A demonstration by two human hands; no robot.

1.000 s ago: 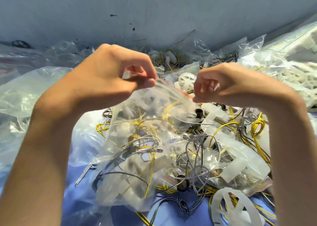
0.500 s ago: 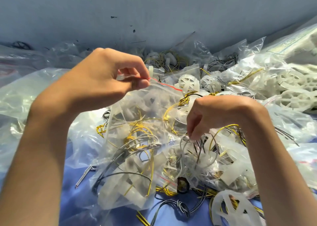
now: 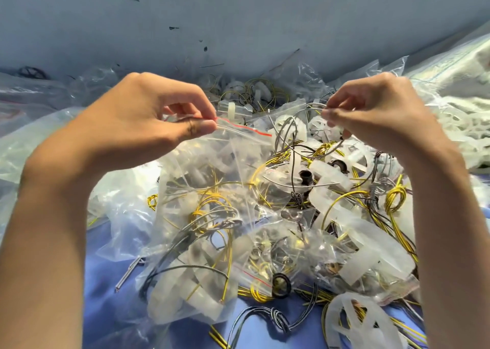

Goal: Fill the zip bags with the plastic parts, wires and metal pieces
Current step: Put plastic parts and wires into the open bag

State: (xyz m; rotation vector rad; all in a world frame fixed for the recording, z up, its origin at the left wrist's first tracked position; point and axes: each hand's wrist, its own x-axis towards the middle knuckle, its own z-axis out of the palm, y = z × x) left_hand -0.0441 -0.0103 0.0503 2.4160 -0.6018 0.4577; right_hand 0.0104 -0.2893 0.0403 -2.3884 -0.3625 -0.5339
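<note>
While the left hand pinches one end of the zip bag's mouth between thumb and curled forefinger, holding it up so the body hangs below with white parts and yellow wire already inside, the right hand has its fingertips closed on a grey wire whose loop droops down and to the left of that pinch. What matters to me is how the red-lined zip strip lies: its long axis runs from the left thumb out to the right and slightly downward, and its free end stops just beside the hanging loop, a little lower than the right fingertips. So the mouth lies to the left of and below the wire, and the right hand is by far the nearer one to feed it in. I cannot tell how far the two lips of the mouth stand apart. I judge the loop has to come across leftward and go down past the strip, not along it, or it may catch on the free end. Loose plastic parts lie heaped beneath both hands
</note>
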